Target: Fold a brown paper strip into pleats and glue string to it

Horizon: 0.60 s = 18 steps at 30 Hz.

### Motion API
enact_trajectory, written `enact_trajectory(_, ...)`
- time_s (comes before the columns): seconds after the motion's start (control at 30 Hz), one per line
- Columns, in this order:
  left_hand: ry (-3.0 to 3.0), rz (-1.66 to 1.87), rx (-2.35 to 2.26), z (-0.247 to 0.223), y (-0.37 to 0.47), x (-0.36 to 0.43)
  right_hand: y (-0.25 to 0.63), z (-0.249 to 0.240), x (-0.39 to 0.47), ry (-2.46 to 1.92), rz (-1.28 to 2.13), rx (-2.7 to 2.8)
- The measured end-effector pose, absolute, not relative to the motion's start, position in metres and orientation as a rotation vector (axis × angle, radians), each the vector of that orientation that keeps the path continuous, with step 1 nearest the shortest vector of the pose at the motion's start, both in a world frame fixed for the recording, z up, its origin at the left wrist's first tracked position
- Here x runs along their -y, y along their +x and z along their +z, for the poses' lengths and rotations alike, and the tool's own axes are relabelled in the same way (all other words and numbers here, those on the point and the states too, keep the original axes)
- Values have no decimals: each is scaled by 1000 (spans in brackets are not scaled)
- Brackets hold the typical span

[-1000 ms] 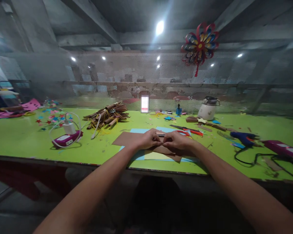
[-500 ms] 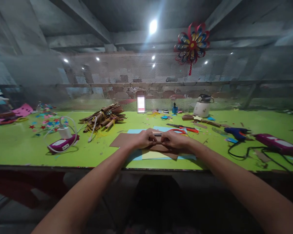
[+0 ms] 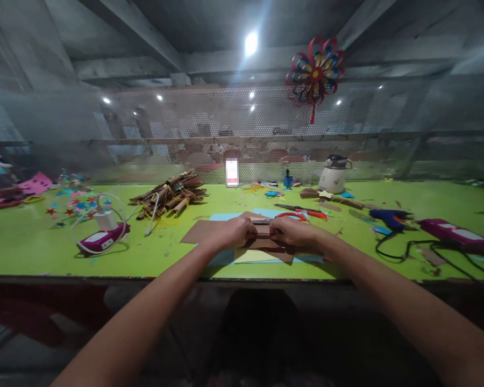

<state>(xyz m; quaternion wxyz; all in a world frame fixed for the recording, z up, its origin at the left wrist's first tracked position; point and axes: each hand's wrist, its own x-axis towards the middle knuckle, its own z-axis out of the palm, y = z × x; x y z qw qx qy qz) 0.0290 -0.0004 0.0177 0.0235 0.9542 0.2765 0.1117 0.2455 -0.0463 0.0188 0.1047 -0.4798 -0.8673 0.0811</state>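
Pinching brown paper (image 3: pixel 262 236) in left hand (image 3: pixel 237 232) and right hand (image 3: pixel 294 231); held between both, long axis crosswise, equally near each; rolled or folded, cannot tell.

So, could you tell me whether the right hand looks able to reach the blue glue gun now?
Probably yes: nothing tall stands between the right hand and the blue glue gun to its right, though that hand seems busy pinching a brown paper strip.

No readable text. Phone screen (image 3: pixel 232 172) beyond left grip (image 3: pixel 239 231): white, pink low down, any characters washed out. Purple power strip (image 3: pixel 101 241) left of it, second power strip (image 3: pixel 455 235) right of right grip (image 3: pixel 293 231): markings too small.
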Motion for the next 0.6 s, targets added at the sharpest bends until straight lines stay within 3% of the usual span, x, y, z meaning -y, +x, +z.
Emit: enact_trajectory(0.6,3147,350,-846,13,23,0,250,17,59,-1391,67,2591)
